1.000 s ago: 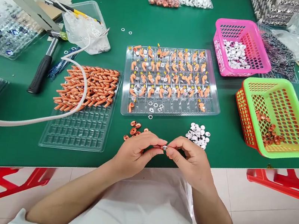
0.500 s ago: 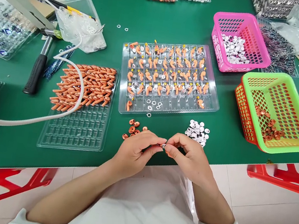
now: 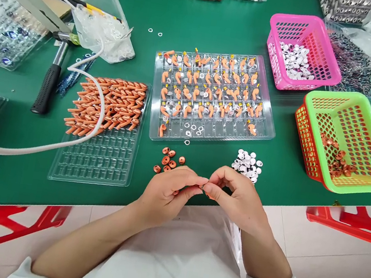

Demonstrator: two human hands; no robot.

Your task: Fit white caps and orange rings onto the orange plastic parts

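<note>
My left hand (image 3: 165, 192) and my right hand (image 3: 237, 199) meet fingertip to fingertip at the near edge of the green table (image 3: 17, 131). Both pinch one tiny part (image 3: 203, 186) between them; it is too small to name. Just beyond my left hand lie a few small orange rings (image 3: 169, 160). A little pile of white discs (image 3: 247, 164) sits beyond my right hand. Further back, a clear compartment tray (image 3: 213, 97) holds several orange pieces, one per cell.
A second clear tray (image 3: 98, 158) at the left carries stacked orange pieces (image 3: 108, 107), crossed by a white hose (image 3: 29, 148). A green and orange basket (image 3: 347, 141) and a pink basket (image 3: 303, 52) stand at the right. A black-handled tool (image 3: 46, 86) lies at the left. Bags line the far edge.
My hands stay pinched together on the small part, with only slight finger shifts. The view has drifted a little.
</note>
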